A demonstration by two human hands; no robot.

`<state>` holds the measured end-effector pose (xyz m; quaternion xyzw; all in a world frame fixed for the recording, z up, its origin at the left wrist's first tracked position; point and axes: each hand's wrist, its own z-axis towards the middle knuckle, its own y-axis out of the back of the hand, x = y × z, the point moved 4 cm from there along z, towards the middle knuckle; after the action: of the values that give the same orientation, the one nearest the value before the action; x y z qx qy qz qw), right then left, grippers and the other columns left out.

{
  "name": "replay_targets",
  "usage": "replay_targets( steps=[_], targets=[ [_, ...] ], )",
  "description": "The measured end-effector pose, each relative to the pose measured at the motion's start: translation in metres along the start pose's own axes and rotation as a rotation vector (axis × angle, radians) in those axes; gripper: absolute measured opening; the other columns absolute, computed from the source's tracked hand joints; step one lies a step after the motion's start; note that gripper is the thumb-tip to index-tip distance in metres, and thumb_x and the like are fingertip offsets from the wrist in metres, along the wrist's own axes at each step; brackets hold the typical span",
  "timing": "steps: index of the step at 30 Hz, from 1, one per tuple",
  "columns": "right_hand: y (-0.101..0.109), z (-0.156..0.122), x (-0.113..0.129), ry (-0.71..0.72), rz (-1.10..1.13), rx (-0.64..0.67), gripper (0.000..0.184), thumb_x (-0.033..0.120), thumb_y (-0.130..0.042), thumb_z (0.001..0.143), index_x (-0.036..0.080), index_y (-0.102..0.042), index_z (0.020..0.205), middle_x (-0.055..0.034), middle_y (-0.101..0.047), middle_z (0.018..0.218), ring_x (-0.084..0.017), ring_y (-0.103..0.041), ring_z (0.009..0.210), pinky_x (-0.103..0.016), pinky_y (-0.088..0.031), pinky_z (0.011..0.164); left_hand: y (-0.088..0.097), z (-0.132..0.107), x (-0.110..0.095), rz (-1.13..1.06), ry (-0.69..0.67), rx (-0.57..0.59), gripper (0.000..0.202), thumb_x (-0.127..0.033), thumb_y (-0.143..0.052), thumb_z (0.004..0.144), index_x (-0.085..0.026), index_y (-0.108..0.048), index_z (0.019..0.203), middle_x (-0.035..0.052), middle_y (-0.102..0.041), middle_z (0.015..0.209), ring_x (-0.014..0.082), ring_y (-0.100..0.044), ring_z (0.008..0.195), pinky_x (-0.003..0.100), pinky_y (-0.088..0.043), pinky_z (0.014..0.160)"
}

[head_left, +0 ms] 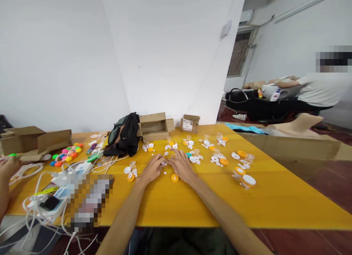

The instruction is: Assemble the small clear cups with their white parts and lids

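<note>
Over the middle of the yellow table, my left hand (153, 169) bends its fingers inward, the tips together at a small white and clear plastic piece (164, 162). What exactly they grip is too small to make out. Opposite it, my right hand (182, 166) is palm down with fingers stretched out and apart, its thumb close to that same piece. Just below the right hand rests an orange round cap (174, 178). A tiny white part (165, 173) lies between the wrists. Left of my left hand is a small group with a clear cup (132, 165) and a white disc (127, 170).
Several clusters of white gears, clear cups and orange rings (224, 162) spread to the right, beside two capped jars (248, 181). Behind stand an open carton (154, 126), a small box (189, 124) and a black bag (123, 134). Cabled power strips (62, 192) and another person's hand (9, 170) are left.
</note>
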<state>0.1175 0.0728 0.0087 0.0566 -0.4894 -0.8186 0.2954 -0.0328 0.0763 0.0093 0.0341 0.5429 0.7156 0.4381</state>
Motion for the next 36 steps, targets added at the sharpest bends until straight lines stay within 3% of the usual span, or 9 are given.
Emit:
replay_targets(
  steps=[7,15,26,30,36],
  targets=[
    [-0.006,-0.001,-0.005,0.027,-0.008,-0.083,0.024,0.011,-0.054,0.089,0.023,-0.074,0.084,-0.0113,-0.058,0.131,-0.03,-0.053,0.11,-0.046,-0.048,0.089,0.001,-0.002,0.007,0.047,0.103,-0.047,0.023,-0.009,-0.049,0.085,-0.023,-0.059,0.1,0.0049,-0.058,0.101,0.0215,-0.057,0.095,0.036,-0.049,0.089],
    [-0.002,-0.01,-0.013,0.047,0.129,-0.214,0.028,0.012,-0.049,0.091,0.024,-0.07,0.104,-0.011,-0.06,0.121,-0.027,-0.057,0.106,-0.046,-0.05,0.091,-0.009,0.01,0.012,0.003,0.075,-0.012,0.058,-0.003,-0.047,0.076,-0.022,-0.053,0.13,0.0083,-0.053,0.138,0.0249,-0.047,0.129,0.045,-0.037,0.113],
    [-0.012,-0.012,-0.024,0.047,0.301,-0.184,0.035,0.012,-0.043,0.093,0.029,-0.066,0.113,-0.0072,-0.063,0.119,-0.024,-0.061,0.108,-0.043,-0.052,0.094,-0.008,0.011,0.009,-0.124,0.019,-0.022,0.046,-0.002,-0.046,0.078,-0.022,-0.062,0.116,0.0071,-0.066,0.117,0.0222,-0.06,0.112,0.04,-0.046,0.103],
    [-0.001,-0.013,-0.02,0.068,0.355,-0.148,0.033,0.015,-0.045,0.093,0.029,-0.064,0.117,-0.006,-0.064,0.119,-0.022,-0.062,0.11,-0.04,-0.052,0.095,-0.006,0.01,0.005,-0.149,0.0,-0.023,0.045,-0.001,-0.045,0.079,-0.023,-0.064,0.114,0.0055,-0.068,0.11,0.0213,-0.061,0.108,0.039,-0.048,0.1],
    [0.021,-0.026,-0.021,0.041,0.424,-0.15,0.022,0.022,-0.045,0.095,0.027,-0.064,0.107,-0.0057,-0.066,0.11,-0.022,-0.063,0.105,-0.038,-0.052,0.093,-0.005,0.005,0.007,-0.119,0.021,-0.039,0.05,-0.001,-0.047,0.077,-0.023,-0.062,0.12,0.0074,-0.062,0.125,0.0224,-0.057,0.118,0.04,-0.046,0.105]
  ],
)
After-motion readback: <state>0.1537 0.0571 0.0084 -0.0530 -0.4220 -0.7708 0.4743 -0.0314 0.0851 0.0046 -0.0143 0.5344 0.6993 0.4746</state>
